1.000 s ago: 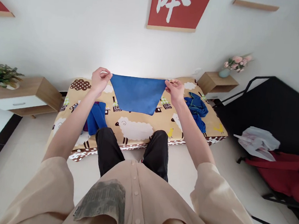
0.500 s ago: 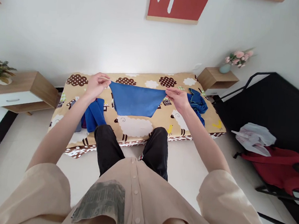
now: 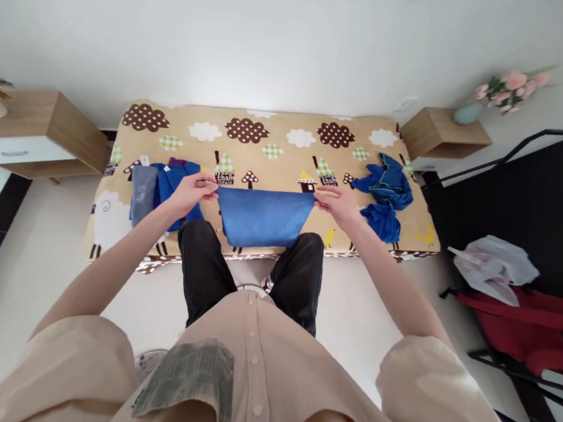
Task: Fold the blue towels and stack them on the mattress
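A plain blue cloth (image 3: 263,217) hangs stretched between my hands, its top edge taut and its lower edge narrower. My left hand (image 3: 195,192) pinches the upper left corner. At the upper right corner, my right hand (image 3: 335,202) has its fingers closed on the fabric. The cloth hangs over the front of the bed, close to my knees. Beside my left hand lie folded blue cloths (image 3: 167,185) and a folded grey cloth (image 3: 143,191) with small printing. To the right of my right hand is a crumpled heap of blue cloths (image 3: 387,185), one with green edging.
The low bed (image 3: 287,161) has a tan sheet printed with sheep and clouds. Wooden nightstands (image 3: 76,132) with flowers flank it. On the right, a black chair (image 3: 530,190) holds a white plastic bag (image 3: 495,260) and a red bag (image 3: 536,325).
Both hands have come down and nearer to me with the blue cloth stretched between them. The view has tilted downward, and the folded cloths on the left show more fully.
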`<state>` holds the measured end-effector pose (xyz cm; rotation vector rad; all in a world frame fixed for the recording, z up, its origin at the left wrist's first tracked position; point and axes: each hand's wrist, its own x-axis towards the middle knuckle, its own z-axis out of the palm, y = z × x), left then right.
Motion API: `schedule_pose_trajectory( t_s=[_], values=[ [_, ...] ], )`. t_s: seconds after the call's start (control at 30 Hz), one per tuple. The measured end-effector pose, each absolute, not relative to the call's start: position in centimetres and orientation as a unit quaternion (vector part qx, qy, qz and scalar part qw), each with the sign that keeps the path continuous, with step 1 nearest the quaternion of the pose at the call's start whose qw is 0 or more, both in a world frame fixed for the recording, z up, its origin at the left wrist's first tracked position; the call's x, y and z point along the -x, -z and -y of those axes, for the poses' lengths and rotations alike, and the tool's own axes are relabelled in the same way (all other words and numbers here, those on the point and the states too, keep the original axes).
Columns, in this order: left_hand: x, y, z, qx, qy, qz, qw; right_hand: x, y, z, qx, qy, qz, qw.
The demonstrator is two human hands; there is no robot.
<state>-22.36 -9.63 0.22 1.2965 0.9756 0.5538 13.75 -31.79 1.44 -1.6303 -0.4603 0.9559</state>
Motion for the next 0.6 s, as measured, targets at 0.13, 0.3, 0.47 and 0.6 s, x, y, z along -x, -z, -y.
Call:
schedule_pose_trajectory(
  t_s=[0.13, 0.3, 0.47, 0.6],
  values=[
    [19.4, 2.0, 6.9, -0.52, -0.256, -0.479, 0.659, -14.5, 0.9, 27.3, 0.706, -0.416, 0.155, 0.552],
    [14.7, 3.0, 1.6, -0.527, -0.31, -0.519, 0.597, -16.1, 2.3, 20.3, 0.72, -0.342, 0.187, 0.574],
    [13.2, 2.4, -2.8, -0.611, -0.397, -0.465, 0.502, -18.4, 2.1, 16.3, 0.692, -0.243, 0.328, 0.595],
    [14.6, 4.1, -2.5, -0.657, -0.42, -0.429, 0.455, -19.1, 3.9, 17.1, 0.691, -0.205, 0.369, 0.586]
  ],
)
